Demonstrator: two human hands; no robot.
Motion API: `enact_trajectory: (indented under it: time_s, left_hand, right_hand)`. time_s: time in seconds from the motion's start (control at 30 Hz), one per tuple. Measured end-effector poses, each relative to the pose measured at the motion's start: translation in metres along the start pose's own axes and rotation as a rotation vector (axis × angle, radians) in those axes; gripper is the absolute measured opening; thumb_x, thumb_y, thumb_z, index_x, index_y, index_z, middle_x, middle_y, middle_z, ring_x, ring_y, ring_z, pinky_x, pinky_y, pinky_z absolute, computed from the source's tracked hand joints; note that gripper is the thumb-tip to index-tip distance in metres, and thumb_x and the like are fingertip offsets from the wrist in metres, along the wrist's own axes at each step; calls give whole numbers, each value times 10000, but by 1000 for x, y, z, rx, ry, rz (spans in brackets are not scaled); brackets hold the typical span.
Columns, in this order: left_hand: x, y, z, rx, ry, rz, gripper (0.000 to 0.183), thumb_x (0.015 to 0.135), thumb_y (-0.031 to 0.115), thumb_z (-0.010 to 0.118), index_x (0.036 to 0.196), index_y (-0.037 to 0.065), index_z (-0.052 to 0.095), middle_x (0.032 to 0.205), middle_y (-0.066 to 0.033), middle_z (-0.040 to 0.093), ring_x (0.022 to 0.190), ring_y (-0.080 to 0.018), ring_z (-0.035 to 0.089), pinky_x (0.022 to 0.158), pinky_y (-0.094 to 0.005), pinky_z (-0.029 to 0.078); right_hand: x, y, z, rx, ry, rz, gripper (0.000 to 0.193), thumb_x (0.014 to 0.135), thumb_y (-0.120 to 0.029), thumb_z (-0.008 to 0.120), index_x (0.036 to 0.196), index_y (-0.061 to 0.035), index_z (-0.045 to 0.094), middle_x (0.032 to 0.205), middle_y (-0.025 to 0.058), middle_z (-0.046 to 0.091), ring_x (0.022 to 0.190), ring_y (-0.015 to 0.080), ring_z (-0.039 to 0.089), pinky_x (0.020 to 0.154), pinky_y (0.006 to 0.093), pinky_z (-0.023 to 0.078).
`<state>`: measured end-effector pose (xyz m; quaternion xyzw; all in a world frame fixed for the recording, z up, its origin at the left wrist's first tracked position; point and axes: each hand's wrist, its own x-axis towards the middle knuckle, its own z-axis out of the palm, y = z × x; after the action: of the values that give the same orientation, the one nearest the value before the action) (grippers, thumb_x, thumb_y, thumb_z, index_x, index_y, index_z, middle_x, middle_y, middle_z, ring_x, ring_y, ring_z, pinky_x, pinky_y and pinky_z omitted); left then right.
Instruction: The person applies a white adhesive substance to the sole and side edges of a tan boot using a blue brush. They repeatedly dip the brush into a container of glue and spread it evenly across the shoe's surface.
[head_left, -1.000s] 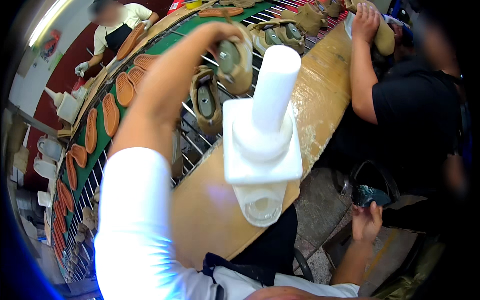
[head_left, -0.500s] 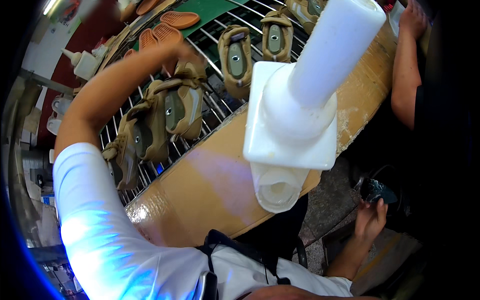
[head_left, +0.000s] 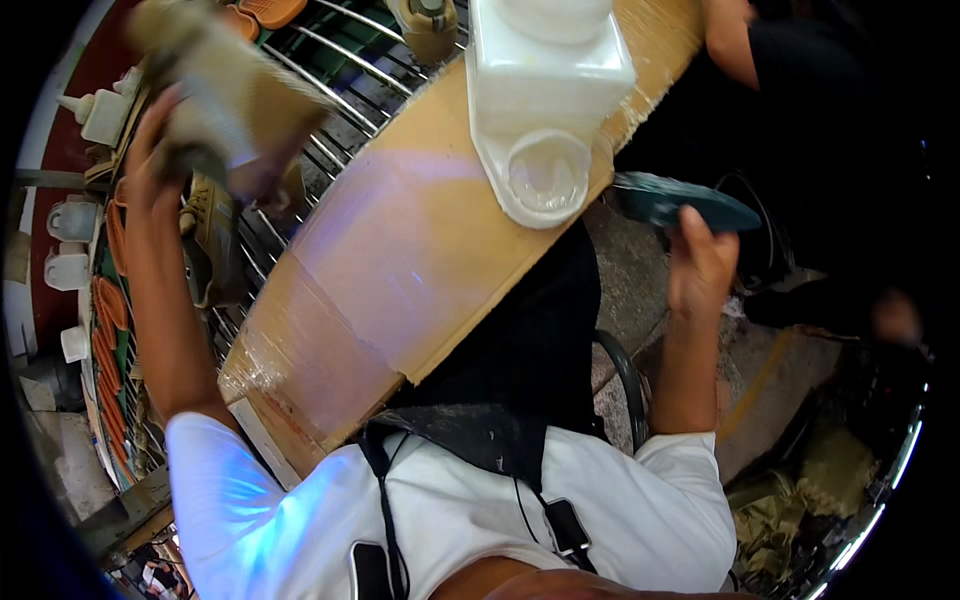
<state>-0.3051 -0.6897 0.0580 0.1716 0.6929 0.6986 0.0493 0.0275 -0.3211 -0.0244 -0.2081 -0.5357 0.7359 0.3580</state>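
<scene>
My left hand is closed round a tan shoe, lifted above the wire rack and blurred by motion. In my right hand is a dark teal, flat, paddle-shaped tool with a whitish, wet-looking end; its exact kind is unclear. That whitish end points left, just right of the cardboard's edge. Close by stands a white plastic dispenser with a round cup at its near end. Another tan shoe rests on the rack below my left hand.
Brown cardboard covers the bench between my arms. Behind it runs the metal wire rack, with a further tan shoe. Orange soles line the left side, near white bottles. Another person's arm is at the upper right.
My left hand has picked a shoe off the rack and drawn it up and left. My right hand has risen with the teal tool towards the dispenser's cup. The view has shifted.
</scene>
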Motion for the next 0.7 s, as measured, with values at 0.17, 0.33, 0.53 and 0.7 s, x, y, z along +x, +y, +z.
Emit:
enact_trajectory:
  time_s: [0.17, 0.33, 0.53, 0.7]
  left_hand:
    - [-153, -3, 3, -356, 399, 229, 636, 903, 444, 440, 1390, 71, 274, 1343, -164, 407, 1203, -338, 422, 1000, -480, 356]
    - [-224, -26, -16, -1242, -185, -407, 804, 820, 396, 587, 1409, 44, 167, 1340, -189, 365, 1199, -285, 395, 1021, -423, 312]
    - [-271, -70, -19, -715, 418, -6, 770, 817, 592, 498, 1396, 138, 273, 1394, -120, 354, 1257, -326, 379, 1015, -487, 356]
    - [-275, -81, -26, -637, 431, 22, 598, 812, 420, 580, 1250, 36, 441, 1189, -141, 539, 1062, -295, 538, 836, -438, 479]
  right_hand:
    - [-3, 22, 54, -584, -285, -321, 135, 746, -33, 693, 843, 26, 620, 777, 51, 587, 719, 123, 563, 651, 233, 429]
    - [12, 45, 86, -1006, -365, -788, 157, 666, -49, 702, 798, -22, 622, 782, 100, 566, 780, 301, 534, 657, 355, 431]
    - [26, 18, 76, -904, -771, -557, 165, 674, 29, 682, 825, -8, 626, 764, 69, 585, 749, 222, 539, 701, 302, 429]
    - [23, 20, 78, -803, -579, -469, 148, 704, 5, 694, 838, -17, 635, 771, 73, 590, 686, 212, 562, 677, 288, 435]
